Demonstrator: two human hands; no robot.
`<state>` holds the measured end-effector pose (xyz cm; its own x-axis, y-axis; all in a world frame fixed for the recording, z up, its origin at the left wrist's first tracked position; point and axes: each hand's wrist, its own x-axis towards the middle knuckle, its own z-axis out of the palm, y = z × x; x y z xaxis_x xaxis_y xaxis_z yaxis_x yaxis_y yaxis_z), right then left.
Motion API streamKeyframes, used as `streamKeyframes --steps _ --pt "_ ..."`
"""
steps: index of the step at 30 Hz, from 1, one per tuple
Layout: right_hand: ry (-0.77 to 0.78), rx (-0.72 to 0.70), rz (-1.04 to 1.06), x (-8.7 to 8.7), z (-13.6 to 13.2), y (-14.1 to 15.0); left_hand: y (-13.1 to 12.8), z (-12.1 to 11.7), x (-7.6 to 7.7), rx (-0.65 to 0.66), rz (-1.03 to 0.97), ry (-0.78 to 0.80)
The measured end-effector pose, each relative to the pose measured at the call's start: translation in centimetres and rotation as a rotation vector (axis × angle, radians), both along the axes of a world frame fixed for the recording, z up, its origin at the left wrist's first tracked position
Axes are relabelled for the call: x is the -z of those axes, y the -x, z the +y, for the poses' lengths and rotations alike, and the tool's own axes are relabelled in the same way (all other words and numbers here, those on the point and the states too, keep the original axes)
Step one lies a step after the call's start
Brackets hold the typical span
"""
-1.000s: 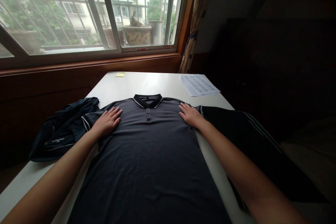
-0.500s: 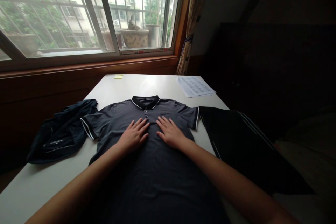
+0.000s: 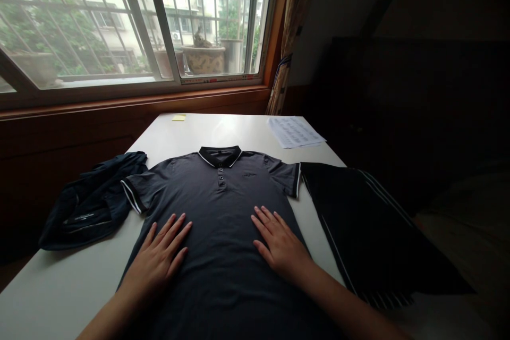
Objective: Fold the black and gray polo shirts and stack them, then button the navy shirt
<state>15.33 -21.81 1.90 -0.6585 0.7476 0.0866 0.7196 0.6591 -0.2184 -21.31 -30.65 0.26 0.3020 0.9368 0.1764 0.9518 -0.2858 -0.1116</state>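
Note:
A dark grey polo shirt with a black white-edged collar lies face up and flat on the white table. My left hand rests flat on the shirt's left side at about waist height, fingers spread. My right hand lies flat on the shirt's right side at the same height, fingers apart. Neither hand holds anything.
A crumpled dark garment lies at the table's left edge. A black garment with white stripes is spread on the right, overhanging the edge. Printed sheets and a yellow sticky note lie at the far side under the window.
Both hands went from the shirt's shoulders to its chest centre, then slid down and apart to the shirt's sides near the waist. The shirt lies smoother.

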Motion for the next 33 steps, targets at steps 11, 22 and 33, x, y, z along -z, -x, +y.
streamKeyframes --steps 11,22,33 --pt "0.024 -0.103 -0.029 -0.7 -5.4 -2.5 0.8 -7.4 0.6 -0.123 -0.007 -0.072" --pt "-0.135 0.381 0.134 0.9 -5.6 -7.2 5.3 -10.4 0.3 -0.298 -0.536 -0.028" --pt "0.335 0.326 0.235 -0.4 -6.4 -10.1 8.6 -12.3 -1.0 -0.392 -0.650 0.583"
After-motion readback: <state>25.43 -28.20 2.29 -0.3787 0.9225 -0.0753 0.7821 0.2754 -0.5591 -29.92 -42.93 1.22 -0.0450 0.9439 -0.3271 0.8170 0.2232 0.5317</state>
